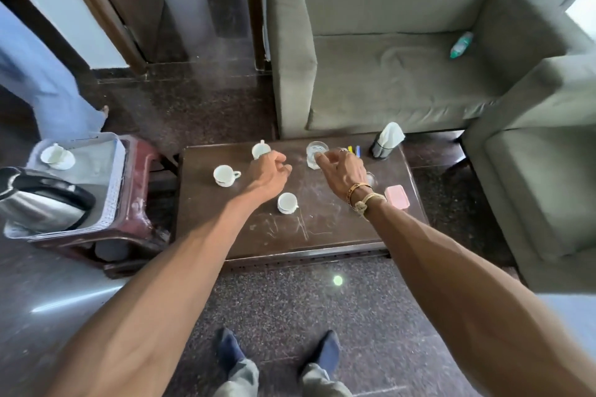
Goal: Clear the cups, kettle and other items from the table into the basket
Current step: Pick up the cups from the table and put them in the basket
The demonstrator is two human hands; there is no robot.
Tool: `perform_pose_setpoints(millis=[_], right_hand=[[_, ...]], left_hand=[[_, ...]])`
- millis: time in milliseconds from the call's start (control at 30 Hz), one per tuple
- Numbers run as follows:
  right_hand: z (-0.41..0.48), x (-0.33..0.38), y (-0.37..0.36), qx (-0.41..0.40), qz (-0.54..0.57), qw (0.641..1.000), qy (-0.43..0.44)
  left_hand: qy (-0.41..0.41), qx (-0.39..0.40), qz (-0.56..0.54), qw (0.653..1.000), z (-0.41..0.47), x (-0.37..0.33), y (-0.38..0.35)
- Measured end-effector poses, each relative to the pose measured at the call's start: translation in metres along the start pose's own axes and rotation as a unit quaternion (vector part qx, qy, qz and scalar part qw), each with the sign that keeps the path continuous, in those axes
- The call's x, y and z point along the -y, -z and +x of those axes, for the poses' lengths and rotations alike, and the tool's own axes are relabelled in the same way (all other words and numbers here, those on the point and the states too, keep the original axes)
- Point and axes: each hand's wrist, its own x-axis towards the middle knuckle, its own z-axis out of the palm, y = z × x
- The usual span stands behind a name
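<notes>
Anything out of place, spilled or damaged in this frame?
A plastic bottle lies on its side on the sofa seat, and the dark top of the table carries pale scratches and smears. No spill shows.

Bare forearms [161,284], gold bangle [358,189], knotted cord bracelet [366,203], navy socks [229,351], grey trousers [240,380]
</notes>
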Motion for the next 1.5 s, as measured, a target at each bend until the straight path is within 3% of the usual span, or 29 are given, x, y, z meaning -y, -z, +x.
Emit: perform_pose_setpoints(millis=[333,567,733,1000,1267,1500], right_hand=[[0.012,-0.072,0.072,-0.019,0.028,0.999,-0.024],[0.014,-0.102,0.054,0.009,0.026,0.997,-0.065],[0.028,-0.101,0.030,0.053,0.020,0.995,-0.085],[0.079,-0.058,0.013,0.021,0.026,0.998,-0.054],[0.113,-0.051,-0.034,0.095,0.009,0.995,-0.041],[0.125,-0.089,-0.117,0.214,-0.047,0.975,-0.023]], left_hand=[[-0.023,0.006,-0.054,0.998,-0.003,-0.076,-0.088],[0.024,0.056,-0.084,0.995,0.006,-0.061,-0.135],[0.054,0.071,-0.080,0.993,0.030,-0.039,-0.142],[0.069,0.046,-0.120,0.989,0.085,-0.026,-0.109],[0.112,0.006,-0.167,0.980,0.113,0.012,-0.101],[0.214,-0.043,-0.160,0.963,0.113,0.084,-0.142]])
